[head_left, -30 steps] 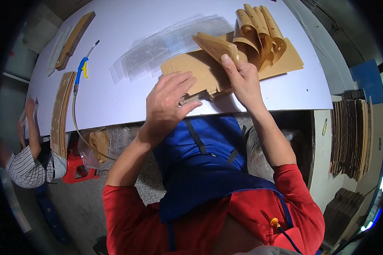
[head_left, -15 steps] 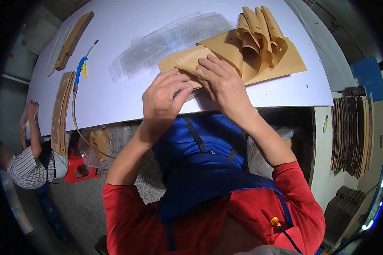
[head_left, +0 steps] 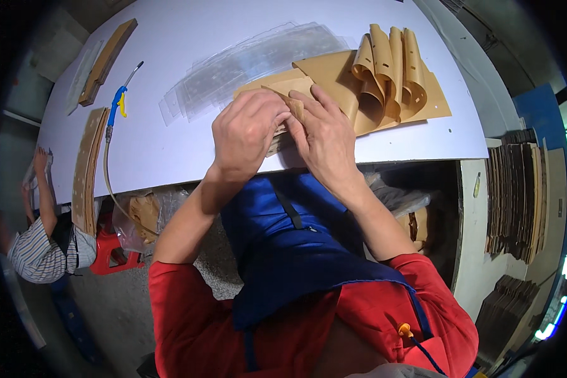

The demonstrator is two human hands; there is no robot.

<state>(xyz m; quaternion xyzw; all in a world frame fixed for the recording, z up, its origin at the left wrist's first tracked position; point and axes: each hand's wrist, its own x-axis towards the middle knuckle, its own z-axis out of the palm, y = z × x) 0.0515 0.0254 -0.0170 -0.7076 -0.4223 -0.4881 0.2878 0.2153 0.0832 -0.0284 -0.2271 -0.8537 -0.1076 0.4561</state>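
I see both forearms rising from the lower edge and meeting over the near edge of the white table. My left hand is knuckles-up, fingers curled down onto a folded brown cardboard piece; my right hand lies just beside it, fingers spread and pressing the same piece, the two hands touching. Both are clamped on that cardboard, which sits at the table's near edge, mostly hidden under them. Beyond it lie clear plastic sheets and a pile of curled cardboard blanks. Far left, a blue-handled tool rests on the table; another person is seated below.
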